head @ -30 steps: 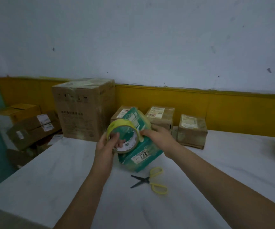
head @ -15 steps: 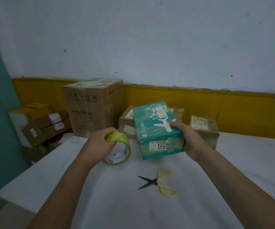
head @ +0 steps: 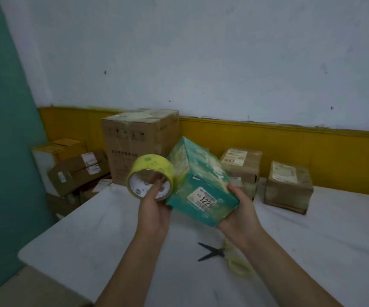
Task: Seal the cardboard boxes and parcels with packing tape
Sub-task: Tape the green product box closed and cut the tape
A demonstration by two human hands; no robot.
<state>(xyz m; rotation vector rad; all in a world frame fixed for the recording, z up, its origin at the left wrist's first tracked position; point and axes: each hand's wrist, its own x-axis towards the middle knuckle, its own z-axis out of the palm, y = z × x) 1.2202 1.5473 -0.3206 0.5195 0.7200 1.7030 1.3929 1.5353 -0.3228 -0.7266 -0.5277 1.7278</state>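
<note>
Though perhaps marbled, white table (head: 312,240), wall (head: 201,52).

The yellow tape roll (head: 150,173) hangs just left of the teal cardboard box (head: 201,191), both above the white table (head: 90,229). Yellow-handled scissors (head: 211,254) lie on it, in front.

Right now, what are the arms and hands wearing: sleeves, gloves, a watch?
Nothing that shows. The left hand and right hand are bare, with no gloves or rings in view. The left forearm and right forearm are bare to the picture's edge: no sleeve, watch or band.
</note>
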